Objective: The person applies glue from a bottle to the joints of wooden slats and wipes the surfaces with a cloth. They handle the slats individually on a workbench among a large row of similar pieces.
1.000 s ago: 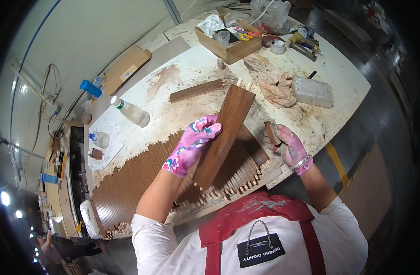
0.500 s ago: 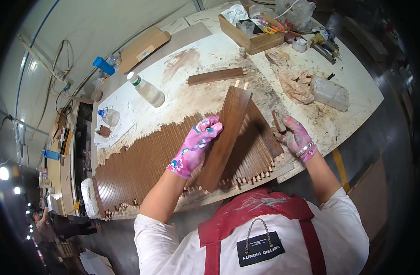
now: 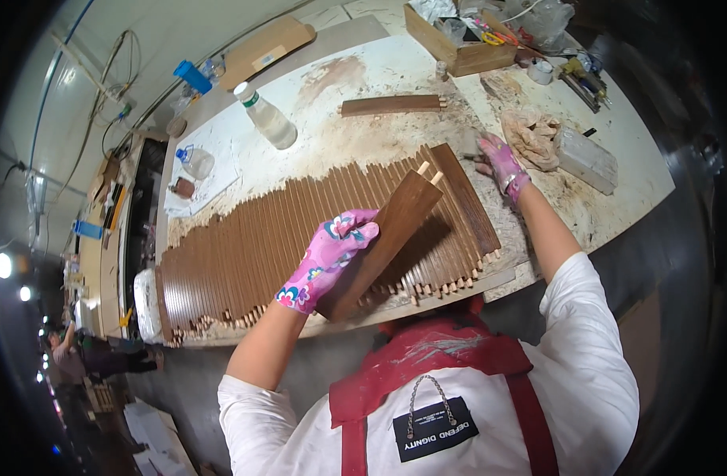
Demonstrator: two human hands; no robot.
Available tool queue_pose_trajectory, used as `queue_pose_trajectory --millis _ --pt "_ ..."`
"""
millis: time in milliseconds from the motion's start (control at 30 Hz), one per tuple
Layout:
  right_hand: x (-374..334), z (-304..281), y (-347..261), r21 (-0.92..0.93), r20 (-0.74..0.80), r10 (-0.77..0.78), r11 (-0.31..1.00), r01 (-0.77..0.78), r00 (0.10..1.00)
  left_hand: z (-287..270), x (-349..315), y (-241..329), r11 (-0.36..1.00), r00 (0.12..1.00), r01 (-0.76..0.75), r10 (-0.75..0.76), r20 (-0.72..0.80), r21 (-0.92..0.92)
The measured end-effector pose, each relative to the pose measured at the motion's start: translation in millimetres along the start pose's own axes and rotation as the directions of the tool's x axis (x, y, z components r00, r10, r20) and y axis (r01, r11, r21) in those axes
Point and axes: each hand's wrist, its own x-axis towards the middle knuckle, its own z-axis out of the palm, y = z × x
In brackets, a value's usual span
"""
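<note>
In my left hand [image 3: 332,250], in a pink floral glove, is a dark brown wooden slat [image 3: 395,230] with pale dowels at its far end. The fingers are closed round its left edge, and it tilts up over the row of slats. My right hand [image 3: 502,166], gloved alike, reaches over the table right of the row. Its fingers are round a small flat piece [image 3: 474,149], blurred, its kind unclear. Many similar slats [image 3: 244,258] stand on edge side by side, dowel ends toward me. One broader slat [image 3: 468,198] lies flat at the row's right end.
Another slat [image 3: 391,105] lies farther back. Left of it stand a clear bottle [image 3: 268,119] and a small plastic bottle [image 3: 195,163]. At the right are a crumpled cloth [image 3: 530,139], a wrapped block [image 3: 585,161] and a wooden box of tools [image 3: 459,55]. A person [image 3: 74,357] is far left.
My right hand has moved away from me and left over the table with the small piece. The slat in my left hand has tipped rightward at its far end.
</note>
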Motion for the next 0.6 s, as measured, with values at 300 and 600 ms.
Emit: queue_pose_trajectory --millis 300,600 --pt "-72.6 -37.7 -95.2 0.039 0.722 -0.34 0.889 0.455 0.603 101.1 26.1 24.0 0.938 0.995 -0.042 0.01 0.095 0.344" --pt "-123.3 -124.9 -110.2 -0.097 0.681 -0.047 0.983 0.154 0.731 179.3 86.5 54.2 0.848 0.944 -0.08 -0.105 0.314 0.524"
